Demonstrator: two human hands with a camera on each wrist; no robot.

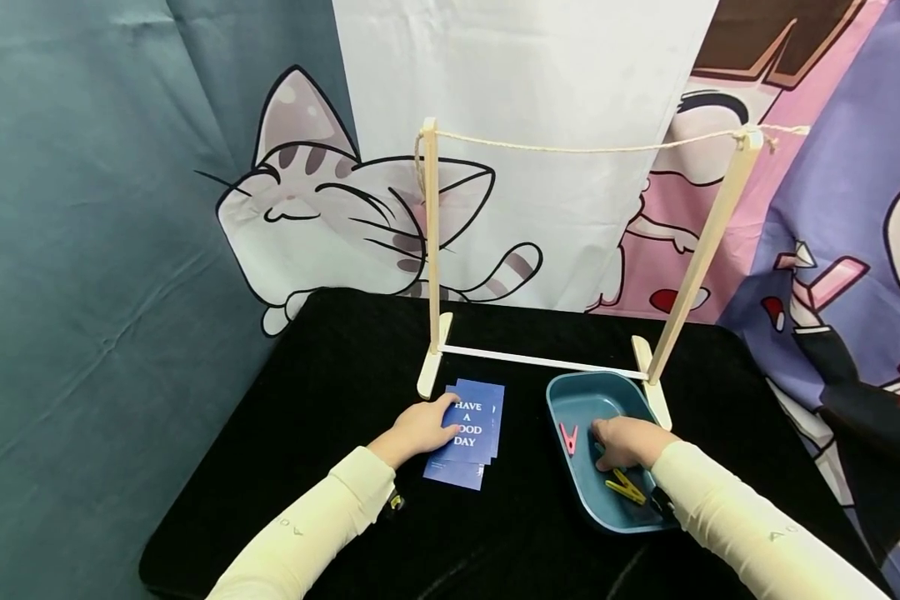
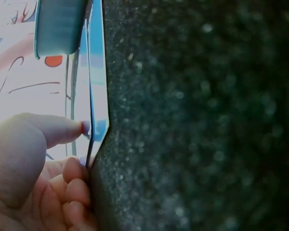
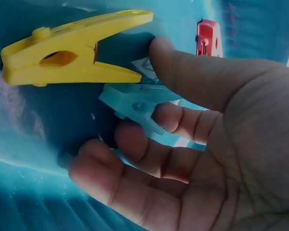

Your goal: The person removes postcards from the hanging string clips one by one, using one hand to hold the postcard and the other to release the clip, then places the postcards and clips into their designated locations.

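Observation:
Several blue cards (image 1: 474,421) with white lettering reading "HAVE A GOOD DAY" lie overlapped on the black table. My left hand (image 1: 418,430) pinches the left side of the top card; in the left wrist view the thumb (image 2: 62,130) lies against its face and the other fingers curl at its edge. Inside a blue-green basin (image 1: 603,518) is my right hand (image 1: 628,442), its fingers loosely bent and the thumb apart from them. A light blue clothespin (image 3: 137,102) lies among those fingertips, a yellow clothespin (image 3: 72,48) beside them. Farther off is a pink clothespin (image 1: 568,439).
Behind the cards and basin stands a wooden frame (image 1: 432,242) with a rope (image 1: 562,149) strung between its two posts. A white bar (image 1: 540,361) joins the feet near the basin's far rim. Printed cloth (image 1: 525,75) hangs behind the black table (image 1: 330,375).

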